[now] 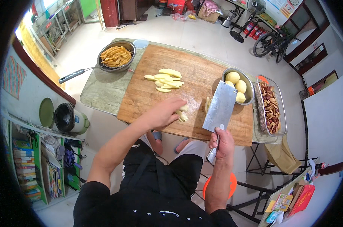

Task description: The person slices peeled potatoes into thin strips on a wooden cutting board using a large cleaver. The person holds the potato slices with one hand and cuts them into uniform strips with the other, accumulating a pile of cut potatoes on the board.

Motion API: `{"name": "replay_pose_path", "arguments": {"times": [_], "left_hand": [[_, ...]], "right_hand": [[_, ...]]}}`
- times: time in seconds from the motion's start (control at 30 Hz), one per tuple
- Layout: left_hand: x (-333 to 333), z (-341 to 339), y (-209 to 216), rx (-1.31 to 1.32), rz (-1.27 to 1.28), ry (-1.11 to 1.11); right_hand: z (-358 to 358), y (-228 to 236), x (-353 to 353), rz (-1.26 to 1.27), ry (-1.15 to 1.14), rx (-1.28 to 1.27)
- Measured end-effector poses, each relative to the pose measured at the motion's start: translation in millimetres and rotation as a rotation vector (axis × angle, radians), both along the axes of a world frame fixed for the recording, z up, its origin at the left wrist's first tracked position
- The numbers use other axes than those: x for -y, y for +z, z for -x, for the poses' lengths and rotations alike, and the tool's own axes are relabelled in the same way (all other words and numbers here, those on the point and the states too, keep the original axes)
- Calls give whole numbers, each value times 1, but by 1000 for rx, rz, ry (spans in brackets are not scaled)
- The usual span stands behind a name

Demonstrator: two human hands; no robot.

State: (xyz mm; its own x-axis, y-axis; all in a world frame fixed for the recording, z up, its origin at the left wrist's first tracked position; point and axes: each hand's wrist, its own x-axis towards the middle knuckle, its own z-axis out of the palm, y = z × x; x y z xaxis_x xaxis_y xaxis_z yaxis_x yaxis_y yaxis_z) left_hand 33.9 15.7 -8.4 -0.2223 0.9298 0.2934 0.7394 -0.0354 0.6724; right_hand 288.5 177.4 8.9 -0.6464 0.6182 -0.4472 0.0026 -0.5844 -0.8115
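My right hand (223, 143) is wrapped round the handle of a cleaver (221, 104), whose broad blade is raised and tilted over the right of a wooden cutting board (147, 108). My left hand (167, 112) curls over some cut potato pieces (182, 115) near the board's front edge, its fingers partly covering them. Close to the blade's left edge lie more thin potato pieces (208, 104), partly hidden by it. Farther back on the board rests a loose pile of pale potato sticks (167, 81).
A metal bowl (250, 99) of peeled potatoes stands at the board's right, beside a glass dish (283, 123) of reddish-brown pieces. At the far left, a long-handled strainer (73, 76) lies by golden fries (116, 56). Under the table's right side is an orange stool (232, 185).
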Motion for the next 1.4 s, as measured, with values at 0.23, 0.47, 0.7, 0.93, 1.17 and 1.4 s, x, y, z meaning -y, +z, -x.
{"name": "replay_pose_path", "arguments": {"times": [0.23,0.47,0.7,0.93,1.17,1.4], "left_hand": [[-5,10,20,-236,74,-244],[-19,3,13,-557,164,-179],[-34,-12,0,-524,106,34],[-53,-14,-8,-190,104,226],[-54,-15,-13,-82,-47,332],[-23,-30,16,-347,242,240]], "right_hand": [[-6,-6,0,27,-45,-64],[-19,-14,8,-14,-214,-121],[-43,-16,20,-53,-300,-34],[-62,-17,23,-57,-338,33],[-79,-15,30,-28,-343,99],[-78,-22,27,-17,-330,175]]}}
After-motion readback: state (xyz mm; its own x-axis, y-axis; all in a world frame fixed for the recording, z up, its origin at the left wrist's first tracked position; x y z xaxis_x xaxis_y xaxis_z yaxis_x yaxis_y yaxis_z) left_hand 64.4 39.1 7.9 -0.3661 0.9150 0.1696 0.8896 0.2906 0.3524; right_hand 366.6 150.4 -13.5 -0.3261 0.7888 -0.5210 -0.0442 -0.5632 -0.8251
